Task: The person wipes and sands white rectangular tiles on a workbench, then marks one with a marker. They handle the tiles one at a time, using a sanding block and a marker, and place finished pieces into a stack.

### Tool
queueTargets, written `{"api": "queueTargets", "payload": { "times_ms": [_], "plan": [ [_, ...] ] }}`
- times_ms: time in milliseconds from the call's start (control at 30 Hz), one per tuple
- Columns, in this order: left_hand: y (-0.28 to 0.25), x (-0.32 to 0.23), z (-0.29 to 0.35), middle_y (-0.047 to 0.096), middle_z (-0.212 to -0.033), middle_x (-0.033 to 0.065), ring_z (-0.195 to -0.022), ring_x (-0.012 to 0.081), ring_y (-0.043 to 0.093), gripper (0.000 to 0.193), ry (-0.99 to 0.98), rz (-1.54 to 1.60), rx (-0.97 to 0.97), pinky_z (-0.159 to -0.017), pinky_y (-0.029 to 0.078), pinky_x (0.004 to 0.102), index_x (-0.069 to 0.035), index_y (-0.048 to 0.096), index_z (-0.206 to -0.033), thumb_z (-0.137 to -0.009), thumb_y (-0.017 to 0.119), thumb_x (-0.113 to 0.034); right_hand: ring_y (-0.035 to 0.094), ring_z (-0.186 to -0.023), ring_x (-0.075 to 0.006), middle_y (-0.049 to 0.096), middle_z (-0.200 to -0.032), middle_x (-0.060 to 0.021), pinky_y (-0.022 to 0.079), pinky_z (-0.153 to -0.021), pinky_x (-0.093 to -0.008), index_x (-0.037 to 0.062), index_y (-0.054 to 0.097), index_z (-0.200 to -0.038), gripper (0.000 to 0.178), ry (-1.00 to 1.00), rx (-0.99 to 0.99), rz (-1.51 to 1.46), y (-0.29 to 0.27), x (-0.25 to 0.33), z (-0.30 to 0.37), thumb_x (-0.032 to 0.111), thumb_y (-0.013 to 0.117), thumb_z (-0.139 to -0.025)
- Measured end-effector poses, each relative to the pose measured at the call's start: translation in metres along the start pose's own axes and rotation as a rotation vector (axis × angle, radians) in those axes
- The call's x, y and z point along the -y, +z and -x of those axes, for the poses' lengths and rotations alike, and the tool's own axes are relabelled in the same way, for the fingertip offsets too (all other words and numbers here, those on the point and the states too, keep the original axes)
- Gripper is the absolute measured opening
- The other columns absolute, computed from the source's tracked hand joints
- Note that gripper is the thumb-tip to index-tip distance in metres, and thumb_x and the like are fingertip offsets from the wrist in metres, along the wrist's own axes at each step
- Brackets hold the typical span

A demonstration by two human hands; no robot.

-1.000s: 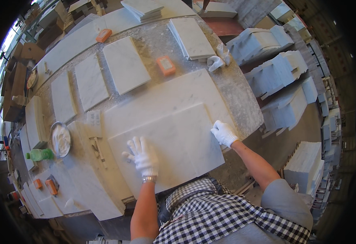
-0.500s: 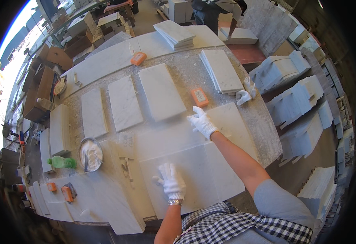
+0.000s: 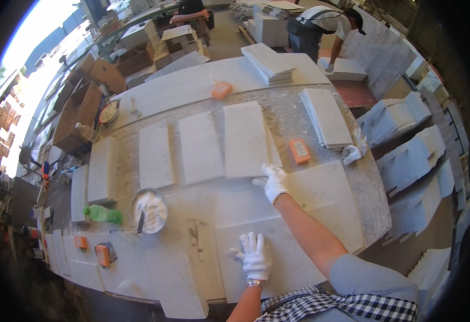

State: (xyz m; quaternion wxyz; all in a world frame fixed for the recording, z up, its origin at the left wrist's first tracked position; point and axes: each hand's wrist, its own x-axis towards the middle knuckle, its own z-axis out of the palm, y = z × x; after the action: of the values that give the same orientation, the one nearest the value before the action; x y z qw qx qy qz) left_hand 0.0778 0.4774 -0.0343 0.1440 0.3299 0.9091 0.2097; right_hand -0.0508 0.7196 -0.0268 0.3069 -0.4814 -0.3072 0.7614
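My left hand (image 3: 254, 258), in a white knit glove, lies flat with fingers spread on a large pale marble slab (image 3: 294, 255) at the near edge of the table. My right hand (image 3: 273, 183), gloved the same way, has its fingers and thumb around the near right corner of a white marble tile (image 3: 244, 140). That tile sits slightly turned on another, whose right edge shows beneath it. Left of it lie a grey-veined tile (image 3: 201, 146) and another tile (image 3: 156, 154). An orange block (image 3: 299, 151) with a label rests just beyond my right hand.
A bowl of white paste (image 3: 151, 213) with a spatula and a green bottle (image 3: 103, 214) stand at left. Tile stacks (image 3: 326, 118) and a crumpled glove (image 3: 351, 155) lie at far right. Another person (image 3: 323, 27) bends over slabs behind the table. Stone stacks (image 3: 409, 155) stand beside it.
The view has swung, so everything sits farther right and lower. My right hand has come to the tile's corner, and the top tile has turned, baring the one beneath. My left hand stays flat.
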Motion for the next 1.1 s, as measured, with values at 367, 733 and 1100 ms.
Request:
{"api": "queueTargets", "payload": {
  "times_ms": [367,733,1100],
  "plan": [
    [-0.002,-0.001,-0.002,0.039,-0.156,0.0156,-0.147,0.0406,0.029,0.048,0.050,-0.020,-0.063,-0.106,0.013,0.0796,-0.012,0.050,-0.143,-0.099,0.053,-0.032,0.054,-0.052,-0.0131,0.060,-0.081,-0.0011,0.049,-0.042,-0.0296,0.0128,0.059,-0.101,0.020,0.303,0.306,0.145,0.028,0.078,-0.010,0.026,0.072,-0.094],
    [-0.001,-0.001,-0.004,0.043,-0.153,0.0162,-0.147,0.0401,0.030,0.047,0.036,-0.064,-0.093,-0.107,0.011,0.0790,-0.014,0.052,-0.140,-0.097,0.056,-0.033,0.070,-0.089,-0.0251,0.070,-0.104,-0.0130,0.062,-0.073,-0.0364,-0.0021,0.055,-0.129,0.068,-0.050,0.879,0.030,-0.131,0.147,0.136,0.040,0.082,-0.082],
    [0.001,0.000,-0.002,0.043,-0.154,0.0153,-0.149,0.0382,0.026,0.045,0.041,-0.028,-0.174,-0.117,0.007,0.0671,-0.011,0.057,-0.136,-0.093,0.062,-0.026,0.063,-0.097,-0.0119,0.070,-0.111,-0.0064,0.051,-0.088,-0.0276,-0.0033,0.063,-0.124,0.049,-0.007,0.294,0.673,-0.384,0.189,0.174,0.017,0.081,-0.083]
  ]
}}
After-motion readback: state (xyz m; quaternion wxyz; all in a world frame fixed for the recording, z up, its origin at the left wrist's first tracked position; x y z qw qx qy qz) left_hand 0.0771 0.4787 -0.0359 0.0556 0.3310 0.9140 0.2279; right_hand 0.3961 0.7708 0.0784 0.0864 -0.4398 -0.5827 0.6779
